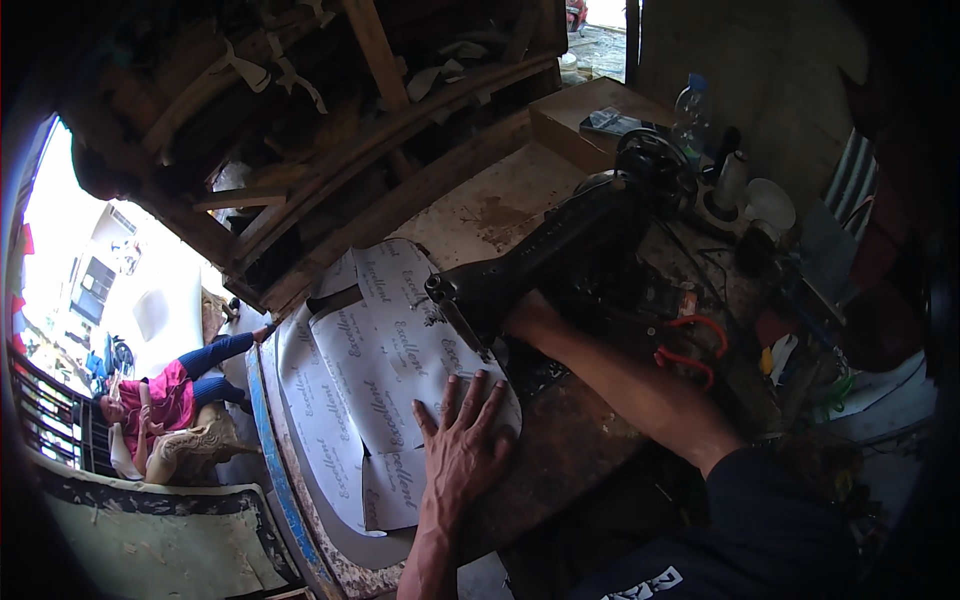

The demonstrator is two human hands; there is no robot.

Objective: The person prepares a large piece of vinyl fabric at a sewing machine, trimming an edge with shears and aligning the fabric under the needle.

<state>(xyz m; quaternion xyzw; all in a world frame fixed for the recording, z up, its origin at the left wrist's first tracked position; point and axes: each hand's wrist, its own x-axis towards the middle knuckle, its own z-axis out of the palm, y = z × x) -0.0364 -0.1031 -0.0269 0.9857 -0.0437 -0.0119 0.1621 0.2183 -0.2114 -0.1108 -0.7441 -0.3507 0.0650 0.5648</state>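
A black sewing machine (pixel 545 245) stands on the worktable, its head over the far right edge of a white sheet piece (pixel 400 345) with repeated grey lettering. The piece has rounded corners and several overlapping layers, with a raised flap at its far end. My left hand (pixel 462 432) lies flat on the near right part of the piece, fingers spread. From the lower right, my right forearm reaches to the machine, and my right hand (pixel 528 318) goes in behind the machine's arm. Its fingers are hidden, so what it touches cannot be seen.
Red-handled scissors (pixel 692 350) lie right of my forearm. A clear bottle (pixel 690 115), a cardboard box (pixel 565 130) and a thread cone (pixel 733 180) stand beyond the machine. A wooden rack (pixel 390 120) rises at the back. At the left sits a person in pink (pixel 172 398).
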